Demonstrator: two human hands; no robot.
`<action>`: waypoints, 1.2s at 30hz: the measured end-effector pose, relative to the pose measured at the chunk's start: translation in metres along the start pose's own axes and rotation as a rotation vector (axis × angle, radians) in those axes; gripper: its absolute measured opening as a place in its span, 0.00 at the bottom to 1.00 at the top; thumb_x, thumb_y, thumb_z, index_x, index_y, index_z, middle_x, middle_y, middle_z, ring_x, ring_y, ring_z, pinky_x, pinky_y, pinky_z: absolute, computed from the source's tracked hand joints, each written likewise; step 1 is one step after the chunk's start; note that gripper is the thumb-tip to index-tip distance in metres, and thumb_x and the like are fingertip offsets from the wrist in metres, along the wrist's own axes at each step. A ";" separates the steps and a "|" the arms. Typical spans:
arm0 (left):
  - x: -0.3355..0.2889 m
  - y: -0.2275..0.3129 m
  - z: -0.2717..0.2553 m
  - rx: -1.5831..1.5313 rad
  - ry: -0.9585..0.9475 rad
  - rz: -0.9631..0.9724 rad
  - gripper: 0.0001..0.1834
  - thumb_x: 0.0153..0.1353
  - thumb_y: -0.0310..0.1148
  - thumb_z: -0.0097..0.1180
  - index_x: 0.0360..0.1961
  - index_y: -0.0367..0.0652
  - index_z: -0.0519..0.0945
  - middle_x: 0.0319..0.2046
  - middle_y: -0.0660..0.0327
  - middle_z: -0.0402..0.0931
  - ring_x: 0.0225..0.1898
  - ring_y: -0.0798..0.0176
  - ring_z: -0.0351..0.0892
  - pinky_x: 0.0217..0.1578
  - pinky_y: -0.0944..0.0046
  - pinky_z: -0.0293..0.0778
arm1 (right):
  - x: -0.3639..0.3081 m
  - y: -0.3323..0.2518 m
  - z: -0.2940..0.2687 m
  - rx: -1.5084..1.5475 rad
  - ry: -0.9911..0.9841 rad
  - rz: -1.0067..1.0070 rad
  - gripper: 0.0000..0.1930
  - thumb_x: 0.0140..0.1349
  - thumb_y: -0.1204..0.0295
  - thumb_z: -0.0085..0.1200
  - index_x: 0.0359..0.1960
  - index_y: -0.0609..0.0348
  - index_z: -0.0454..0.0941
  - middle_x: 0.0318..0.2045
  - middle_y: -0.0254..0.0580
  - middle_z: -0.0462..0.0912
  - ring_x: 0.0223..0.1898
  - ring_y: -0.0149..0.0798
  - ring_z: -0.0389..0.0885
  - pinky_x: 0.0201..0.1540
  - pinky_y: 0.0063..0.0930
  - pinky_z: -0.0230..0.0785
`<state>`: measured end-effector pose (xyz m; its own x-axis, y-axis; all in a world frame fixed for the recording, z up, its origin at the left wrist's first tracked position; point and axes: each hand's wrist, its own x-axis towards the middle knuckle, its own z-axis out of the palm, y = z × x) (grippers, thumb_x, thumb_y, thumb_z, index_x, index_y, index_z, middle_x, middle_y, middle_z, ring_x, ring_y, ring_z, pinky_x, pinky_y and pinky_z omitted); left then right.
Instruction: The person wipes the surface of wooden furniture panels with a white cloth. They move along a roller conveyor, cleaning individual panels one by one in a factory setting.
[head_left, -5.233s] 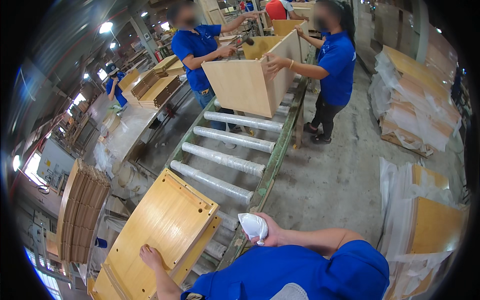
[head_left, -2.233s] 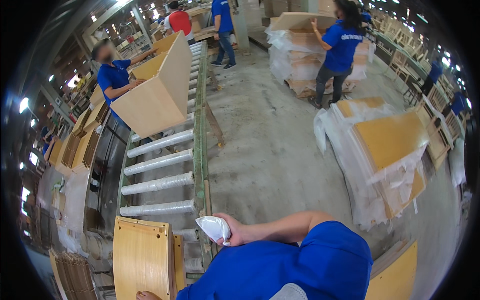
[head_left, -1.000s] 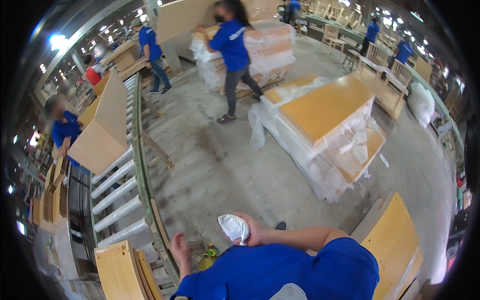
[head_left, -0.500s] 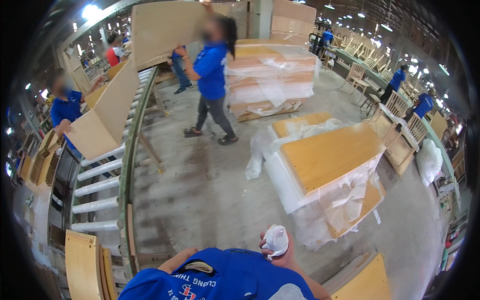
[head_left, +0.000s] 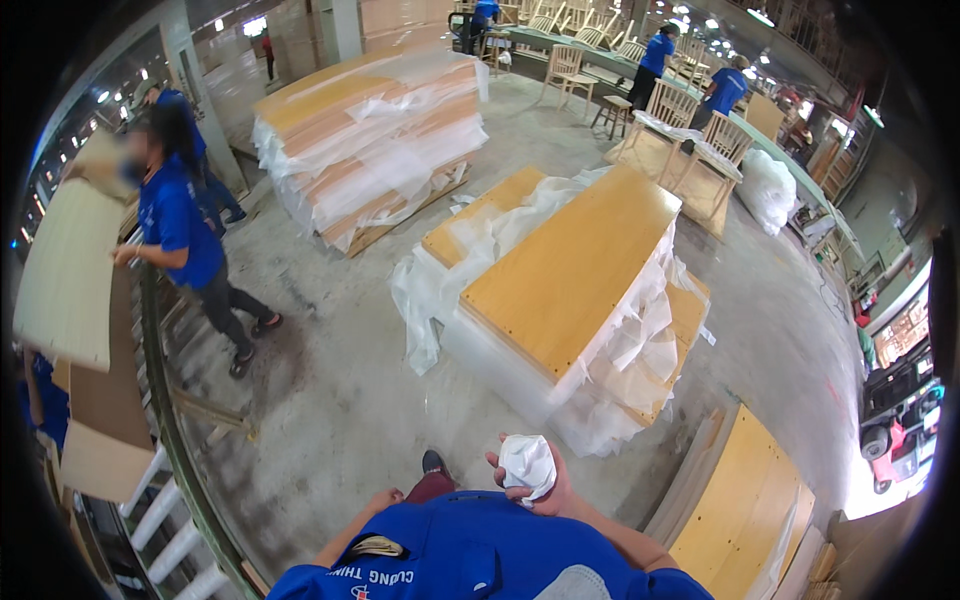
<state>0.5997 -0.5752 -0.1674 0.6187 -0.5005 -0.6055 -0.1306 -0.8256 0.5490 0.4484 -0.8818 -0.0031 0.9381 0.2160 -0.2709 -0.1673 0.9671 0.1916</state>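
Note:
In front of my chest, my right hand (head_left: 552, 492) is closed around a crumpled white wad (head_left: 527, 467); whether it is cloth or paper I cannot make out. My left hand (head_left: 386, 499) hangs low beside my body, next to my leg. Its fingers are too small and partly covered to read, and I see nothing in it. Ahead of me lies a low stack of yellow-brown wooden panels (head_left: 575, 270) with white foam wrap (head_left: 490, 345) spilling around it. Another pile of curved panels (head_left: 735, 510) stands close at my right side.
A roller conveyor (head_left: 170, 535) runs along the left. Beside it a person in a blue shirt (head_left: 170, 215) holds a large pale panel (head_left: 75, 265). A tall wrapped panel stack (head_left: 375, 150) stands farther back. Wooden chairs (head_left: 675, 115) and a white bag (head_left: 768, 190) are at the far right.
My view has swung to the right, so the panel stacks sit farther left and a vehicle shows at the right edge. The wad stays in my right hand. The person's panel has tilted downward.

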 end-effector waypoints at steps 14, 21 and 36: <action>0.230 0.080 -0.164 0.318 0.054 0.192 0.14 0.60 0.39 0.47 0.37 0.39 0.78 0.37 0.46 0.79 0.42 0.44 0.78 0.42 0.51 0.73 | 0.049 -0.037 0.032 0.157 -0.147 -0.366 0.32 0.64 0.44 0.39 0.67 0.43 0.58 0.59 0.59 0.66 0.44 0.52 0.72 0.24 0.30 0.66; 0.338 0.190 -0.122 0.210 0.360 0.524 0.14 0.55 0.33 0.55 0.43 0.42 0.78 0.45 0.48 0.74 0.48 0.43 0.71 0.50 0.51 0.69 | 0.012 -0.138 -0.014 0.034 -0.119 -0.563 0.33 0.60 0.44 0.45 0.65 0.39 0.58 0.54 0.54 0.68 0.38 0.46 0.69 0.23 0.27 0.64; 0.513 0.319 -0.062 0.414 0.704 -0.070 0.26 0.60 0.50 0.50 0.52 0.43 0.71 0.53 0.54 0.68 0.55 0.47 0.66 0.51 0.43 0.66 | 0.030 -0.399 -0.170 0.109 0.142 -0.656 0.29 0.63 0.45 0.38 0.65 0.37 0.60 0.67 0.55 0.55 0.33 0.44 0.76 0.21 0.27 0.66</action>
<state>0.9235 -1.0792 -0.2675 0.9594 -0.2773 -0.0517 -0.2639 -0.9471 0.1827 0.4923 -1.2385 -0.2480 0.7851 -0.3879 -0.4828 0.4610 0.8866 0.0372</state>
